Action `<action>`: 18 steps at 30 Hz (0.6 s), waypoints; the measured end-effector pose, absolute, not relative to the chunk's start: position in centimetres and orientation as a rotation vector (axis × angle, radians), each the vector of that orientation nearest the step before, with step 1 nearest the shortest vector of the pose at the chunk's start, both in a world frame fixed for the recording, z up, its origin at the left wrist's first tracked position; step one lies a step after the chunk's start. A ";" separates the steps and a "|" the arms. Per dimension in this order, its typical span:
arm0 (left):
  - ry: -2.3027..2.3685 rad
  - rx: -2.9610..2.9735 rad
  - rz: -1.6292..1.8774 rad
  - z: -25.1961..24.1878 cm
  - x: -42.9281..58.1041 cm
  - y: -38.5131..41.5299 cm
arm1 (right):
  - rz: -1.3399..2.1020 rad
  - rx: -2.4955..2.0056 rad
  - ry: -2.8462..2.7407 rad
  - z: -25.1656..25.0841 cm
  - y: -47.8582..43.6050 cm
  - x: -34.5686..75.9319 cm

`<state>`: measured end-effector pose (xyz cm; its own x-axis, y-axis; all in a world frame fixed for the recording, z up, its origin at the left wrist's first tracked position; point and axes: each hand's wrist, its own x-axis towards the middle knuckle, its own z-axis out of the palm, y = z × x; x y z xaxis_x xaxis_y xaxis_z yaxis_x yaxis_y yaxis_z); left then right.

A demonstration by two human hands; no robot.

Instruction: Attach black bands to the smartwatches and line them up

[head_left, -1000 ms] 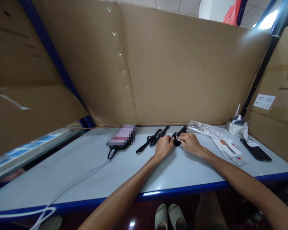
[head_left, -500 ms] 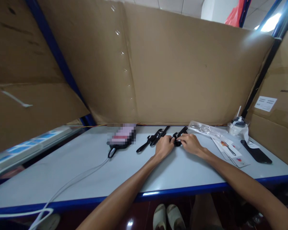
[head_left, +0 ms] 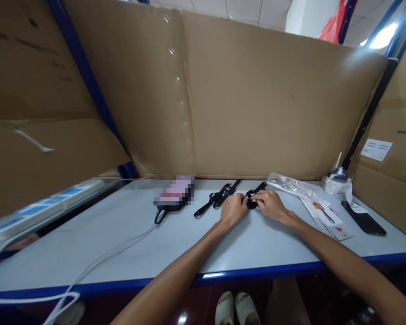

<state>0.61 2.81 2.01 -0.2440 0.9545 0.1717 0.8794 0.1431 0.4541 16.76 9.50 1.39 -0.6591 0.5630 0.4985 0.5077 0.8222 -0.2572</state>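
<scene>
A black spokeshave (head_left: 261,186) with two slim handles lies on the tabletop between my hands, slanting away to the right. My left hand (head_left: 234,208) is closed, its fingertips gripping the near side of the tool's middle. From the right, my right hand (head_left: 270,205) pinches the same middle part with bent fingers. Both hands partly cover the tool, so what the fingertips touch is hard to make out. Just left of my left hand, more black spokeshaves (head_left: 219,195) with silvery screws lie side by side.
A phone-like device (head_left: 174,193), blurred out, sits left with a white cable (head_left: 122,243). On the right are clear plastic packaging (head_left: 287,183), printed cards (head_left: 325,215), a black phone (head_left: 363,220) and a lidded cup (head_left: 336,180). Cardboard (head_left: 243,99) walls the back; a power strip (head_left: 50,203) runs left.
Both hands stay at the same spokeshave, with small shifts of the fingers over its middle. The whole view has shifted slightly; the other things lie as before.
</scene>
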 end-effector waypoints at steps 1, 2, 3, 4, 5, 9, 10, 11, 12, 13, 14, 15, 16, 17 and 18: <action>2.250 1.826 0.709 2.0 0.6 2.8 | 0.125 -0.799 -2.433 1.3 9.5 16.7; 2.252 1.824 0.702 2.0 0.6 2.8 | 0.125 -0.813 -2.433 1.3 9.5 16.7; 2.257 1.822 0.694 2.1 0.6 2.8 | 0.128 -0.825 -2.430 1.2 9.5 16.6; 2.262 1.823 0.683 2.1 0.6 2.7 | 0.131 -0.838 -2.423 1.3 9.5 16.6; 2.267 1.831 0.672 2.2 0.6 2.6 | 0.135 -0.853 -2.415 1.3 9.5 16.5; 2.283 1.925 0.599 2.3 0.7 2.3 | 0.145 -0.949 -2.353 1.6 9.6 16.6; 2.283 1.954 0.575 2.3 0.7 2.3 | 0.142 -0.975 -2.326 1.7 9.8 16.6; 2.284 1.977 0.555 2.3 0.7 2.2 | 0.140 -0.994 -2.303 1.7 9.9 16.7; 2.284 1.993 0.538 2.3 0.7 2.2 | 0.140 -1.004 -2.288 1.7 10.1 16.8; 2.284 2.002 0.527 2.2 0.7 2.2 | 0.144 -1.008 -2.282 1.6 10.3 16.8; 2.284 2.005 0.520 2.2 0.7 2.2 | 0.152 -1.008 -2.285 1.6 10.5 16.9; 2.284 2.001 0.515 2.2 0.7 2.3 | 0.163 -1.008 -2.292 1.5 10.7 16.9; 2.285 1.995 0.512 2.2 0.6 2.3 | 0.172 -1.010 -2.299 1.5 10.8 17.0; 2.287 1.988 0.513 2.2 0.6 2.3 | 0.174 -1.011 -2.298 1.5 10.9 17.0; 2.288 1.979 0.515 2.3 0.6 2.3 | 0.161 -1.008 -2.289 1.5 11.0 17.1</action>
